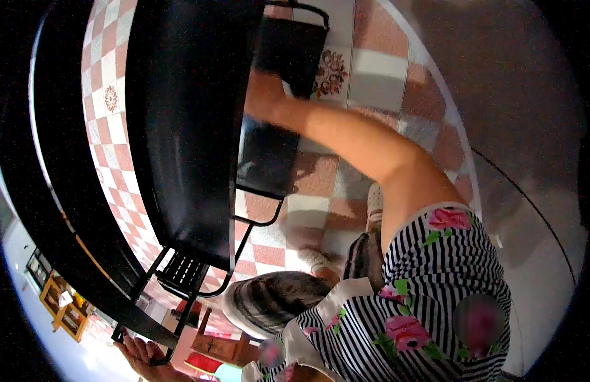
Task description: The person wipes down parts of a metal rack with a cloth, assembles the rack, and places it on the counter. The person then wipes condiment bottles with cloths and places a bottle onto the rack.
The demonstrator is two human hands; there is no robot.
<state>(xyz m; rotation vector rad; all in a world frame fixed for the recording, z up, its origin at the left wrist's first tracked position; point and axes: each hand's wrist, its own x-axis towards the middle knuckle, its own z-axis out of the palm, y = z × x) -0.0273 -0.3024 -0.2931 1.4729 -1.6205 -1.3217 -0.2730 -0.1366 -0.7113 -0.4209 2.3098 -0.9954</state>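
A large glossy black panel (186,127) fills the upper left of the view, fixed to a black tubular metal frame (244,248). Past its edge, lower down, is a second black flat panel (266,159). My right hand (264,99) reaches over this lower panel, partly behind the big panel's edge and smeared by motion. A pale patch shows beside it, but I cannot make out what it is or whether the hand holds it. At the bottom left, my left hand (142,356) has its fingers curled round a black end part of the frame.
Checkered pink and white floor tiles (371,83) lie beneath the furniture. My slippered foot (375,207) stands close by. A dark cable (530,197) crosses the grey floor at right. A wooden shelf (65,305) and a red seat (202,363) are in the background.
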